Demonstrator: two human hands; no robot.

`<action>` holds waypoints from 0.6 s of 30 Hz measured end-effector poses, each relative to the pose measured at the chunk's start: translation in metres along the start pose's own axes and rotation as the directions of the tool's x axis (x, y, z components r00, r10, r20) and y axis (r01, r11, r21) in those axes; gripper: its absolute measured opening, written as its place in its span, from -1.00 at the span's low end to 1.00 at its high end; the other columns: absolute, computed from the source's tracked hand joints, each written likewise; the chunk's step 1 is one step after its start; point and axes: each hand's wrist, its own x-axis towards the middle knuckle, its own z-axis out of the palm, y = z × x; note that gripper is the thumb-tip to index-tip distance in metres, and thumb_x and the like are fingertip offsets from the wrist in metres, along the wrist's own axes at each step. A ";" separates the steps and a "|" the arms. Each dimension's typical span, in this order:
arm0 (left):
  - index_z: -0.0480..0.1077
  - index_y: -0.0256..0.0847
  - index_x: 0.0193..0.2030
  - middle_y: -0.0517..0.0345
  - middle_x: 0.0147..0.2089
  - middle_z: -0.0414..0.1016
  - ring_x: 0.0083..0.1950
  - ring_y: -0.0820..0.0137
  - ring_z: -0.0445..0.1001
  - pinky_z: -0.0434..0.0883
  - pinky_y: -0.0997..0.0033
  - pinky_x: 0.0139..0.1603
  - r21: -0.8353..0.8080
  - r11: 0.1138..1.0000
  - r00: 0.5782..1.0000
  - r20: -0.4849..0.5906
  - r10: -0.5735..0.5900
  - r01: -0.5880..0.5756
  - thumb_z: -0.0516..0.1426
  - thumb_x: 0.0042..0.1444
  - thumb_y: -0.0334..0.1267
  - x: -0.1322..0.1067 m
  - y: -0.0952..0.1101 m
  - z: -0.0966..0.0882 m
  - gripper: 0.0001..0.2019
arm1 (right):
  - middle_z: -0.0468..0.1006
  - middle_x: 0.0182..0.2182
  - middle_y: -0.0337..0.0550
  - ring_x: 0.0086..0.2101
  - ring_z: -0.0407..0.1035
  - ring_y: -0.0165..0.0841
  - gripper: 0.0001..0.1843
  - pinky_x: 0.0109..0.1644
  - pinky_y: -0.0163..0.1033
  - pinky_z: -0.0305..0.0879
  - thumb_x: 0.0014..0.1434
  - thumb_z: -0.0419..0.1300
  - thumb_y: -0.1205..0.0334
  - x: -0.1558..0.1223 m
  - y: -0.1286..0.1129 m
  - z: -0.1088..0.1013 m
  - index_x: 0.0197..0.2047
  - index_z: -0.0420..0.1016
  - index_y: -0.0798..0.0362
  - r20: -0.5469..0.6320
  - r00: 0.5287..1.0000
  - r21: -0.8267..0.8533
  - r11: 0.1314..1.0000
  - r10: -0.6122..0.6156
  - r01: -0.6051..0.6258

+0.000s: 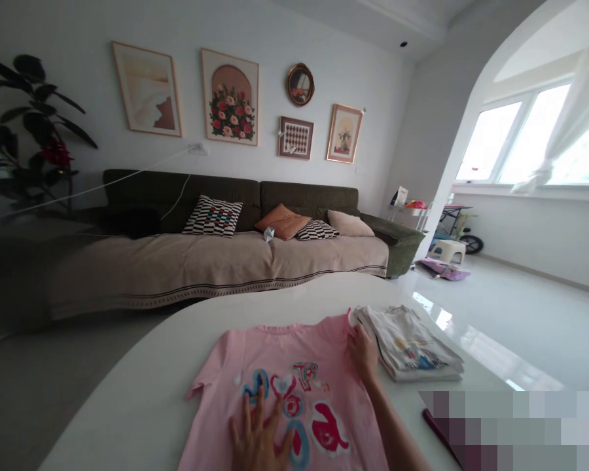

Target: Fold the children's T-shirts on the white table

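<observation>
A pink T-shirt point(275, 350) with colourful printed shapes lies spread face up on the white table point(142, 379), its neckline toward the sofa. My left hand point(259, 435) rests flat on the print with its fingers spread. At the shirt's right sleeve, my right hand point(362, 350) is closed on the pink fabric, and part of that sleeve is hidden behind it. Just right of this hand sits a folded pile of white and grey clothes point(415, 343) with a printed picture and lettering on top.
Behind the table stands a long green sofa point(186, 190) with a beige cover and several cushions. A dark red, narrow object point(440, 435) lies at the table's right, beside a pixelated patch. A white stool point(449, 250) and a purple item point(444, 269) are on the floor farther right.
</observation>
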 end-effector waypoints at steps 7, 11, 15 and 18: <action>0.00 0.18 0.23 0.20 0.36 -0.17 0.34 -0.03 -0.29 -0.22 -0.26 0.19 -0.013 1.000 0.999 0.044 0.002 -0.001 -0.06 0.05 0.08 -0.001 0.000 -0.003 -0.44 | 0.18 0.15 0.20 0.16 0.01 -0.18 -0.49 0.19 -0.09 -0.09 0.19 -0.24 0.32 -0.037 -0.048 0.017 0.18 0.11 0.27 -0.031 0.980 -0.034 0.980 -0.198 0.197; -0.01 0.19 0.22 0.20 0.36 -0.18 0.34 -0.02 -0.29 -0.24 -0.27 0.19 -0.030 0.999 0.999 0.028 -0.016 0.017 -0.03 0.04 0.06 -0.001 -0.002 0.003 -0.43 | 0.05 0.25 -0.23 0.23 -0.15 -0.26 -0.49 0.22 -0.02 -0.16 0.18 -0.09 0.06 -0.065 -0.098 0.058 0.20 0.09 -0.18 0.277 0.853 0.014 0.889 -0.443 0.457; 0.04 0.30 0.18 0.23 0.34 -0.11 0.33 -0.04 -0.23 -0.29 -0.28 0.20 -0.107 0.992 0.996 0.066 -0.057 0.064 0.05 -0.02 0.08 0.007 -0.002 0.004 -0.42 | -0.02 0.25 0.17 0.22 -0.16 0.02 -0.43 0.10 0.30 -0.11 0.22 -0.20 0.09 -0.068 -0.138 0.073 0.25 0.00 0.11 0.355 0.892 -0.076 0.942 -0.280 0.326; 0.12 0.38 0.13 0.27 0.31 0.03 0.32 0.02 -0.10 -0.15 -0.26 0.20 -0.119 0.988 0.995 0.054 -0.090 0.096 0.04 0.07 -0.03 0.005 -0.003 0.001 -0.55 | 0.07 0.21 0.23 0.20 -0.05 -0.06 -0.49 0.14 0.16 -0.04 0.23 -0.22 0.24 -0.072 -0.196 0.076 0.20 0.10 0.22 0.334 0.833 0.009 0.886 -0.440 0.464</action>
